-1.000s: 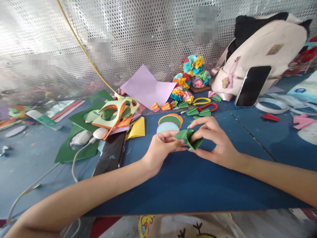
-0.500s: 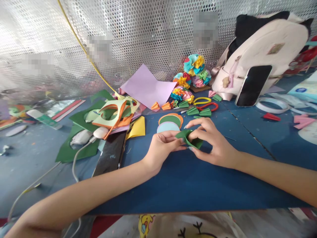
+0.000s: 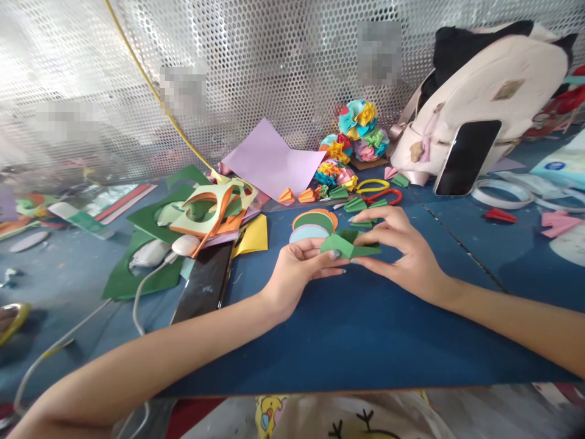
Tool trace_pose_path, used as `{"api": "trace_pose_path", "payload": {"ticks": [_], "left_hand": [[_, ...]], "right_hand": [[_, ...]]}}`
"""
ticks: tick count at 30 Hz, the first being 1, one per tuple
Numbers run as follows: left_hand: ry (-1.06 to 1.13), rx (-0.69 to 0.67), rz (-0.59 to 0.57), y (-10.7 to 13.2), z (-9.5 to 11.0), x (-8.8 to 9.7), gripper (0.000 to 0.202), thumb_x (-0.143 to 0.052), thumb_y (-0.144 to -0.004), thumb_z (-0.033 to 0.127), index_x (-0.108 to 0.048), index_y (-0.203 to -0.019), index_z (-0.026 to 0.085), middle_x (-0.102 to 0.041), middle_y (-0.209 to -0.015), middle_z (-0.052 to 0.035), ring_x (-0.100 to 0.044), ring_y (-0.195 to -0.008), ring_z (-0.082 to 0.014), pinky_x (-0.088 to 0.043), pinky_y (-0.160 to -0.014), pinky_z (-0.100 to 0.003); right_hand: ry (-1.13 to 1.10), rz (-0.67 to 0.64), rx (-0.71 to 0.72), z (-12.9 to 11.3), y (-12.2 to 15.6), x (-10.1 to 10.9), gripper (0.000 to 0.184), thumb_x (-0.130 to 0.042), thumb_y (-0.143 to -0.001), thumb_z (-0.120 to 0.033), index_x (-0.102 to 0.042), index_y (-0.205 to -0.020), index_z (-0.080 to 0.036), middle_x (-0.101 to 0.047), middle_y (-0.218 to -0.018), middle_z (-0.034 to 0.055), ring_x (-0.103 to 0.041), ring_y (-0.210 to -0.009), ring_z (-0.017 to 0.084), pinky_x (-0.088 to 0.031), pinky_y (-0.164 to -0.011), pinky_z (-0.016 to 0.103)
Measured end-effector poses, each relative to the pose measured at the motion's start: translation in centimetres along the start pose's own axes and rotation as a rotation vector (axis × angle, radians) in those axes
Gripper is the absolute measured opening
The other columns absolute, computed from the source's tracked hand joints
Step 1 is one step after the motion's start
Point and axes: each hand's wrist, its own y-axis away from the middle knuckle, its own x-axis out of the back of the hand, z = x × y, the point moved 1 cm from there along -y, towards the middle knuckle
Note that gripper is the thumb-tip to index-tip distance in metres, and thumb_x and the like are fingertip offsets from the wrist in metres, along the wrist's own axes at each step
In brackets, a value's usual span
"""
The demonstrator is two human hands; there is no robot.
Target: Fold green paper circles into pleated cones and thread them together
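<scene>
A piece of green paper (image 3: 343, 244), creased and partly folded, is held between both hands above the blue table. My left hand (image 3: 299, 265) pinches its left end between thumb and fingers. At the right end, my right hand (image 3: 400, 247) grips it with the thumb below and the fingers over the top. Just behind the left fingers lie paper circles: a light blue one (image 3: 307, 233) in front of a green one (image 3: 315, 221) with orange behind. Folded green paper pieces (image 3: 365, 206) lie beyond the right hand.
Scissors with yellow and red handles (image 3: 384, 196) lie behind. Paper scraps (image 3: 205, 207), a phone (image 3: 201, 286) and a white cable (image 3: 137, 305) are at left. Paper flower balls (image 3: 359, 120), a backpack (image 3: 493, 91) with a phone leaning on it, and a tape roll (image 3: 500, 194) stand at the back.
The green paper was curled into a rounded loop; now it looks flatter, with creases and pointed ends. My right fingers have shifted slightly right. A yellow-rimmed object has appeared at the far left edge.
</scene>
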Motion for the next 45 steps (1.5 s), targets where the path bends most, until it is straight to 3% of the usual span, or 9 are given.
{"api": "trace_pose_path", "payload": {"ticks": [4, 11, 17, 26, 33, 40, 45], "left_hand": [[-0.03, 0.0, -0.024, 0.1, -0.14, 0.01, 0.019, -0.077, -0.077, 0.021, -0.07, -0.092, 0.011, -0.076, -0.086, -0.0063, -0.073, -0.083, -0.0166, -0.06, -0.078, -0.025], [-0.072, -0.014, 0.018, 0.26, -0.23, -0.35, 0.024, -0.078, -0.075, 0.024, -0.074, -0.093, 0.009, -0.076, -0.087, -0.0072, -0.072, -0.076, -0.0146, -0.06, -0.078, -0.026], [-0.116, -0.032, -0.011, 0.33, -0.39, -0.56, 0.029, -0.08, -0.073, 0.025, -0.076, -0.098, 0.011, -0.077, -0.091, -0.0074, -0.073, -0.078, -0.0162, -0.059, -0.078, -0.025], [-0.214, -0.073, -0.078, 0.5, -0.77, -0.43, 0.04, -0.073, -0.079, 0.016, -0.069, -0.118, 0.018, -0.077, -0.098, -0.0042, -0.072, -0.091, -0.0163, -0.055, -0.091, -0.026], [-0.242, -0.077, -0.049, 0.47, -0.6, -0.85, 0.032, -0.071, -0.082, 0.028, -0.072, -0.112, 0.014, -0.075, -0.104, -0.0066, -0.071, -0.094, -0.02, -0.057, -0.089, -0.03], [-0.289, -0.086, -0.097, 0.54, -0.86, -0.85, 0.028, -0.067, -0.085, 0.032, -0.073, -0.103, 0.012, -0.075, -0.102, -0.0074, -0.071, -0.089, -0.019, -0.058, -0.086, -0.03], [-0.433, -0.137, -0.116, 0.82, -0.54, -0.74, 0.023, -0.063, -0.088, 0.029, -0.062, -0.105, 0.015, -0.074, -0.084, -0.0043, -0.071, -0.08, -0.0174, -0.058, -0.082, -0.03]], "right_hand": [[-0.015, -0.011, 0.021, -0.05, 0.12, 0.03, 0.012, -0.071, -0.082, -0.021, -0.066, -0.092, -0.025, -0.056, -0.116, 0.0066, -0.053, -0.108, 0.025, -0.049, -0.081, 0.037], [-0.049, -0.161, 0.015, -0.02, 0.3, -0.35, 0.007, -0.062, -0.088, -0.02, -0.061, -0.094, -0.024, -0.053, -0.12, 0.0065, -0.054, -0.106, 0.023, -0.045, -0.089, 0.042], [-0.018, -0.157, -0.004, -0.08, 0.35, -0.56, 0.009, -0.065, -0.085, -0.019, -0.057, -0.089, -0.022, -0.054, -0.115, 0.0072, -0.051, -0.109, 0.024, -0.042, -0.093, 0.042], [0.031, -0.139, -0.053, 0.43, 0.19, -0.46, 0.012, -0.067, -0.084, -0.023, -0.056, -0.085, -0.023, -0.055, -0.112, 0.007, -0.051, -0.109, 0.025, -0.041, -0.096, 0.044], [0.064, -0.153, -0.051, 0.34, 0.31, -0.44, 0.013, -0.068, -0.083, -0.023, -0.055, -0.083, -0.023, -0.055, -0.114, 0.0071, -0.051, -0.11, 0.026, -0.042, -0.095, 0.045], [-0.056, -0.123, -0.136, 0.25, 0.25, -0.49, 0.022, -0.065, -0.085, -0.027, -0.052, -0.102, -0.024, -0.055, -0.104, 0.0064, -0.053, -0.095, 0.022, -0.047, -0.071, 0.033], [-0.072, -0.244, -0.086, 0.25, 0.05, -0.18, 0.006, -0.058, -0.091, -0.025, -0.054, -0.087, -0.022, -0.053, -0.086, 0.0024, -0.05, -0.083, 0.018, -0.042, -0.073, 0.033]]}}
